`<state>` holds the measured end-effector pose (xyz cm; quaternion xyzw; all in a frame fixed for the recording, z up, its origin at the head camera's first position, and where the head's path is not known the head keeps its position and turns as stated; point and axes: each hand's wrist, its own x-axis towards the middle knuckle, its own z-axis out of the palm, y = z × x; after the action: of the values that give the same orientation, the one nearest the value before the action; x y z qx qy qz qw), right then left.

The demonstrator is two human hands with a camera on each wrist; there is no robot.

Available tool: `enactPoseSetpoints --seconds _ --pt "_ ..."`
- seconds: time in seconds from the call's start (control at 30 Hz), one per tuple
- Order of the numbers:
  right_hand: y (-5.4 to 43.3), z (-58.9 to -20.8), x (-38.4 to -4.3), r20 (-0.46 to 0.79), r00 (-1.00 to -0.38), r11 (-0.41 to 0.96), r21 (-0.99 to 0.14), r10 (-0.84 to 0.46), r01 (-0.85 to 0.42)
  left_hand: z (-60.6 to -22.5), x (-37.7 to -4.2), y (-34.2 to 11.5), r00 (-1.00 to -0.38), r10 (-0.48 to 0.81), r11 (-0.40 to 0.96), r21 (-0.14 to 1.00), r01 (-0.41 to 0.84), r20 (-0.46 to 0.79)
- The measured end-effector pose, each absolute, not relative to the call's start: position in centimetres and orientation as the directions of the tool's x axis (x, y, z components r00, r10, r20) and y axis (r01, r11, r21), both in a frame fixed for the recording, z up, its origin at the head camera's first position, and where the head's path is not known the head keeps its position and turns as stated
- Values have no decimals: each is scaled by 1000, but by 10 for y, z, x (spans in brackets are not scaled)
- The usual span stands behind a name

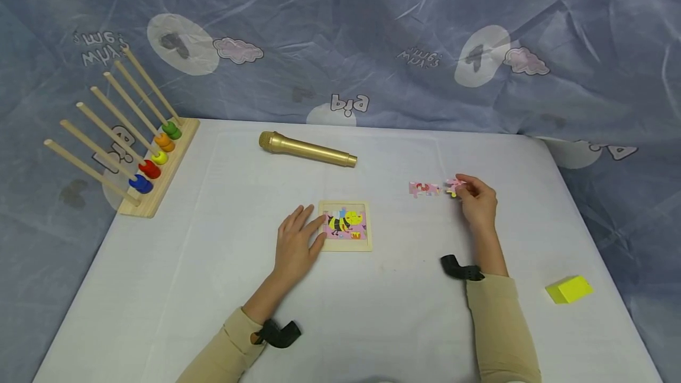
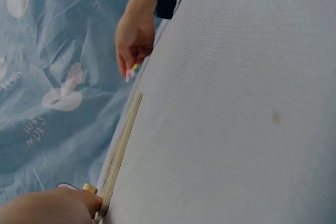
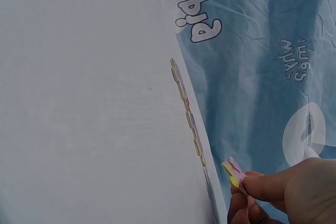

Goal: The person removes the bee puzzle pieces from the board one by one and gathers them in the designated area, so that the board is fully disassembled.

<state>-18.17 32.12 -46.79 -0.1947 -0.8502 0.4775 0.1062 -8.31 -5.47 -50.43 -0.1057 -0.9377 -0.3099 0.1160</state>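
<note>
A small wooden puzzle board (image 1: 346, 246) with a bee picture lies flat in the middle of the table. My left hand (image 1: 295, 247) rests at its left side, fingers spread and fairly straight, the thumb and index finger touching the frame. On the right, my right hand (image 1: 479, 200) pinches a pink and yellow puzzle piece (image 3: 234, 174) between thumb and fingers, held above the cloth. Just left of that hand lies a short row of pink puzzle pieces (image 1: 424, 189), seen almost edge-on in the right wrist view.
Behind the board lies a gold microphone (image 1: 308, 149). A wooden peg stand (image 1: 170, 170) with coloured rings stands at the back left. Near the right edge is a yellow block (image 1: 569, 289). A blue-grey printed cloth (image 1: 340, 34) hangs behind the white table (image 1: 223, 194).
</note>
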Motion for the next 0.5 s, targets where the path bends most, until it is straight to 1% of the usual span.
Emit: enactPoseSetpoints --seconds 0.27,0.5 --pt "319 -471 -182 -14 -914 547 -797 406 255 -504 -84 -55 -956 123 790 556 256 265" --pt "318 -472 -182 4 -927 629 -736 375 251 -504 -84 -55 -952 123 790 552 265 281"
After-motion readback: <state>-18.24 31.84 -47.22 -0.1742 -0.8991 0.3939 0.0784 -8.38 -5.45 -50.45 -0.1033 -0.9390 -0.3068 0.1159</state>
